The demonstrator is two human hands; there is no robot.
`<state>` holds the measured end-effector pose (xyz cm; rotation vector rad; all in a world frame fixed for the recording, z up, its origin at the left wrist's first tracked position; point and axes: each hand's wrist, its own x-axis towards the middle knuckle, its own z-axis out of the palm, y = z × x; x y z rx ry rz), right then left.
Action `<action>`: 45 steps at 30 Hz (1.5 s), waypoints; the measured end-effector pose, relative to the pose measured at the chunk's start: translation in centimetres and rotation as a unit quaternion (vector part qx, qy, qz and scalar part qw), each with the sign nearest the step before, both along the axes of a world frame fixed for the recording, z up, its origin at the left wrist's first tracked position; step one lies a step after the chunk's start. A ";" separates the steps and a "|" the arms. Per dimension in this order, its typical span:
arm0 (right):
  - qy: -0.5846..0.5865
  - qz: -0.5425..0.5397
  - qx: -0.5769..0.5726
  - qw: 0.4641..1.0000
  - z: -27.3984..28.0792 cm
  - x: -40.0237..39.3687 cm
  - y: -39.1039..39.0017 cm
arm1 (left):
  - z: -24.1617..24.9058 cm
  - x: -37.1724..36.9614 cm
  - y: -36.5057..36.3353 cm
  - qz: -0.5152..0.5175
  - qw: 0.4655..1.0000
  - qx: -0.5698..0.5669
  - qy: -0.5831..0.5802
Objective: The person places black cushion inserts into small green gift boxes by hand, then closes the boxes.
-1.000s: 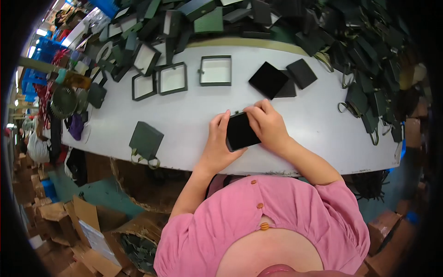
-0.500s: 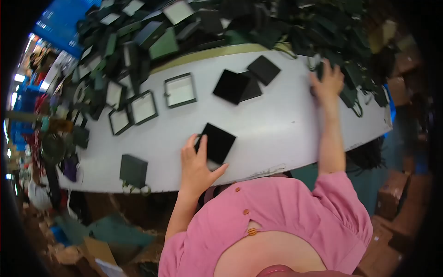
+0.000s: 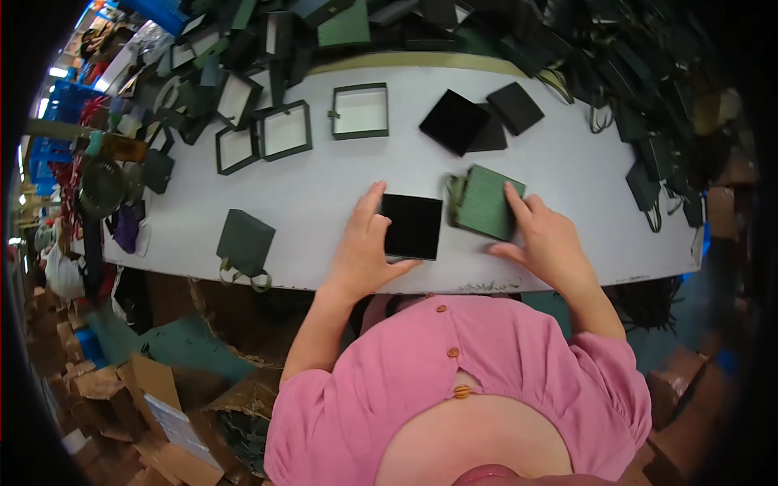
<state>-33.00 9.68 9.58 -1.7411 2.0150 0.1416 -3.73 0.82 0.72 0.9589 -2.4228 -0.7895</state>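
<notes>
A flat black square box (image 3: 412, 226) lies on the white table (image 3: 324, 186) near its front edge. My left hand (image 3: 361, 243) rests against the box's left side, fingers along its edge and thumb under its near corner. Just right of it lies a green paper bag (image 3: 485, 202) with handles at its left end. My right hand (image 3: 545, 237) lies on the bag's right edge, fingers spread over it.
Three open white-lined trays (image 3: 359, 111) sit mid-table, with black lids (image 3: 454, 121) to their right. Another green bag (image 3: 245, 242) lies at the front left. Piles of dark boxes and bags (image 3: 648, 97) crowd the back and right; cardboard cartons (image 3: 154, 421) stand on the floor.
My right hand reached to the pile at the far right and has come back with a green bag, laid beside the black box. My left hand stayed on the box.
</notes>
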 end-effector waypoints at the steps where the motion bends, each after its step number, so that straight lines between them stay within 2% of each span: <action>1: 0.023 0.023 -0.039 0.999 0.0 0.0 0.0 | -0.5 0.3 -0.2 -0.004 0.999 0.035 0.015; 3: 0.065 0.076 -0.125 0.987 -0.5 0.2 -0.4 | -0.3 0.9 -0.2 0.012 0.997 0.077 0.019; 6: 0.031 0.092 -0.342 0.935 -1.9 0.4 -3.0 | 0.0 1.8 0.0 0.070 0.995 0.052 0.052; 9: -0.036 0.096 -0.384 0.918 -4.1 1.4 -6.2 | 0.1 3.4 0.2 0.131 0.991 0.012 -0.008; 12: -0.055 0.122 -0.257 0.957 -5.4 2.3 -8.0 | 0.2 4.3 0.4 0.138 0.990 -0.029 -0.021; 16: -0.081 0.131 -0.267 0.951 -7.0 2.4 -9.1 | 0.8 4.3 0.5 0.132 0.988 -0.039 -0.064; 22: -0.189 0.080 -0.454 0.867 -7.5 3.0 -8.3 | 0.9 4.2 0.4 0.110 0.990 -0.040 -0.076; 28: -0.253 0.076 -0.536 0.802 -7.8 0.9 -6.1 | 0.3 3.4 0.2 0.123 0.992 -0.027 -0.019; 29: -0.300 0.012 -0.507 0.808 -7.5 1.3 -5.2 | 0.3 3.2 0.2 0.134 0.991 -0.028 -0.009; 32: -0.354 -0.004 -0.456 0.817 -7.2 1.0 -3.3 | 0.5 3.0 0.3 0.164 0.986 -0.026 0.021; 35: -0.247 0.091 -0.465 0.845 -7.5 -0.7 -1.4 | 0.6 3.1 0.3 0.182 0.982 -0.031 0.050; 38: -0.177 0.117 -0.436 0.874 -7.7 -0.8 0.4 | 1.1 2.8 0.3 0.177 0.980 -0.038 0.081; 39: -0.098 0.122 -0.407 0.900 -7.8 -0.7 1.0 | 1.2 2.4 0.3 0.172 0.979 -0.042 0.097; 43: -0.043 0.038 -0.367 0.929 -7.4 1.0 3.4 | 1.0 -0.4 0.1 0.135 0.980 -0.046 0.138; 45: -0.084 0.036 -0.360 0.928 -8.1 1.3 4.7 | 0.8 -1.9 0.3 0.114 0.982 -0.041 0.142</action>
